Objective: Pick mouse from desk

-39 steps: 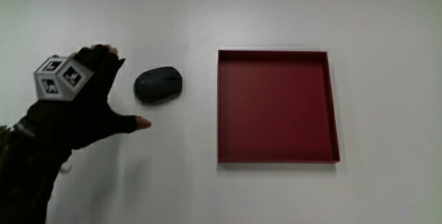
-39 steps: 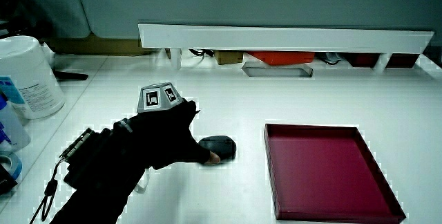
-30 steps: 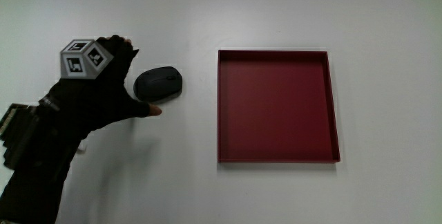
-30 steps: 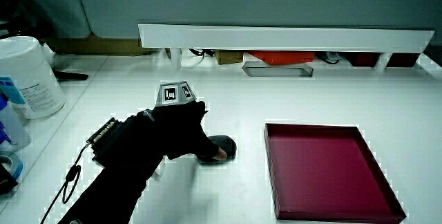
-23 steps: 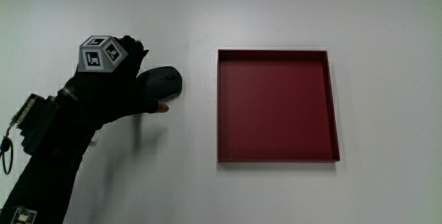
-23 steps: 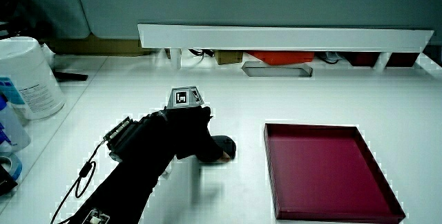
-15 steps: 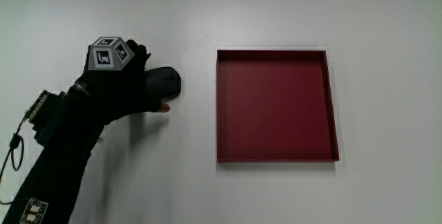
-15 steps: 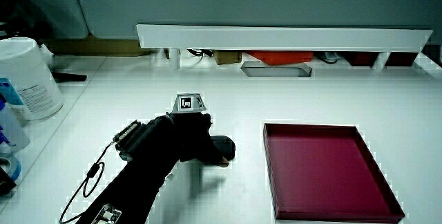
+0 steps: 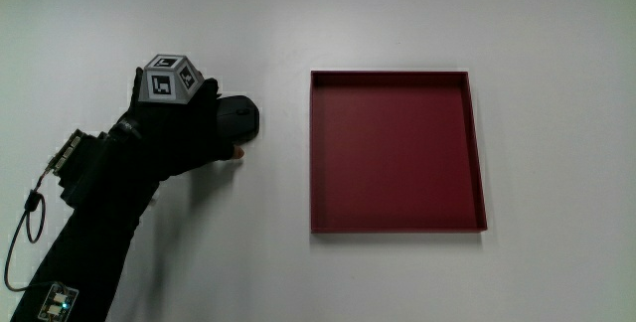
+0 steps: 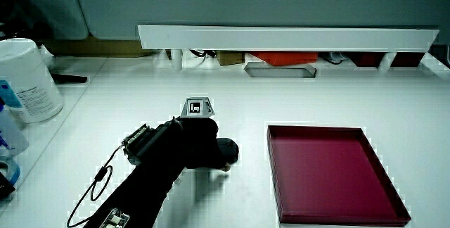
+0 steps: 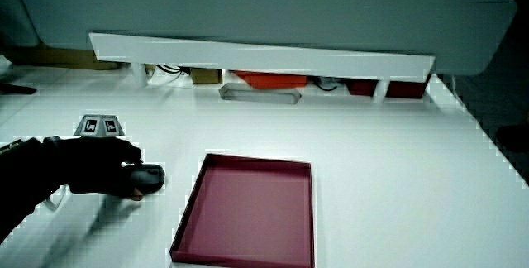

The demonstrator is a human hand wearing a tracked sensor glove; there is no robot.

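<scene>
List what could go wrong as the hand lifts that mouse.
1. The hand covers only part of the mouse; the end nearest the red tray sticks out of the grip, so it may tip or slip on lifting.
2. The mouse looks smooth and rounded, so a loose grip could drop it back on the table.
3. The tray sits close beside the mouse; a sideways swing could knock its rim.

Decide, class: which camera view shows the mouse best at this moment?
The main view: looking straight down, the mouse shows its rounded end beside the red tray, with the hand covering the rest. In both side views, only a small dark end of the mouse pokes out past the hand.
</scene>
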